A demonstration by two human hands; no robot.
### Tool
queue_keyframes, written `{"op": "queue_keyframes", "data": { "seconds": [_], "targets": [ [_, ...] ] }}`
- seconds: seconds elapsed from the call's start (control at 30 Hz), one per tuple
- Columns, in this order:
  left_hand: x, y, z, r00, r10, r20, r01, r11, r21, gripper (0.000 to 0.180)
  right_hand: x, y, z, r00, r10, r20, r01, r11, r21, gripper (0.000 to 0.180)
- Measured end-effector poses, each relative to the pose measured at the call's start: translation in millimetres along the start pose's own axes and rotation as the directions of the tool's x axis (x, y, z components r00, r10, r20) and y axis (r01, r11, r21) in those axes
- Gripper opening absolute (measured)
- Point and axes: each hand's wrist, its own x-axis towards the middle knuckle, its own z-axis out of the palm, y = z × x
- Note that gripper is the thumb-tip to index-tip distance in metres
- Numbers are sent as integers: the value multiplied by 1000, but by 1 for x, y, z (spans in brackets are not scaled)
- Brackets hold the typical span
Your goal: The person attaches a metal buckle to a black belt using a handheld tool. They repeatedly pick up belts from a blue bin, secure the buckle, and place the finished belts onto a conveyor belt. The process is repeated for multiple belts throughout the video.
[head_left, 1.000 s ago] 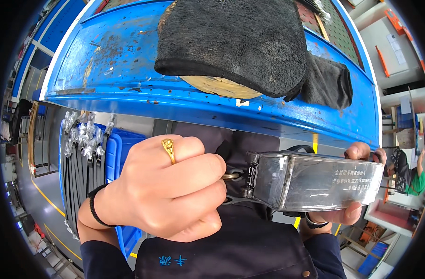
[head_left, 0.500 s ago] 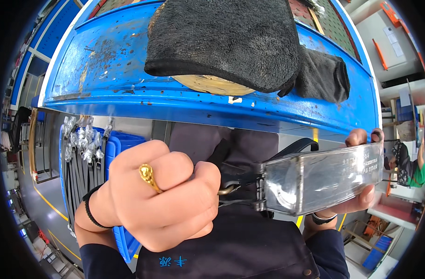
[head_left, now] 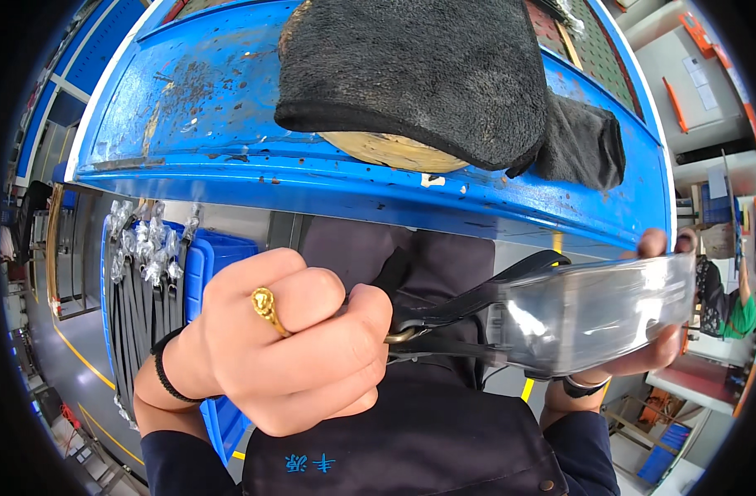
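My left hand (head_left: 287, 347) is closed in a fist, a gold ring on one finger. A brass-coloured metal loop (head_left: 403, 336) pokes out from under its fingers; whatever else they enclose is hidden. Black webbing straps (head_left: 456, 307) run from this loop to a clear plastic case (head_left: 589, 314), tilted in the air and smeared by motion. My right hand (head_left: 653, 354) grips the case at its far right end, thumb below and fingertips above. The straps between my hands look stretched out.
Ahead is a worn blue bench (head_left: 196, 124). A black fleece cloth (head_left: 411, 74) covers a round, yellowish pad (head_left: 386, 151), with a second dark cloth (head_left: 583, 140) beside it. Black straps with plastic-wrapped ends (head_left: 150, 256) hang at a blue bin (head_left: 217, 269) on the left.
The clear case and my right hand have moved a little to the right, away from my left fist. More strap shows between them. My left hand has hardly moved.
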Motion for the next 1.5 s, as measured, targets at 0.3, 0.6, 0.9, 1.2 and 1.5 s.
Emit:
{"op": "queue_keyframes", "data": {
  "seconds": [0.3, 0.6, 0.9, 1.2, 1.5],
  "targets": [
    [-20, -7, -7, 996, -59, 66, 60, 998, -17, 17, 101, 3, 33, 900, 53, 433, -222, 910, 350, 36],
    [-30, -16, -16, 997, -65, 29, 70, 974, -215, 17, 108, 22, 73, 923, -4, 384, 172, 898, -404, 43],
    [-34, -21, -7, 998, -63, -14, 53, 919, -391, 7, 44, 21, 17, 671, -73, 737, 725, -144, -674, 25],
    [-18, -15, -1, 997, -33, 70, 61, 890, -452, 7, 14, -15, 47, 374, 39, 926, 788, 513, -340, 52],
    [-16, -16, -2, 994, -10, 105, 56, 892, -449, 9, 15, -3, 48, 89, -21, 996, 844, 532, -64, 61]
  ]
}}
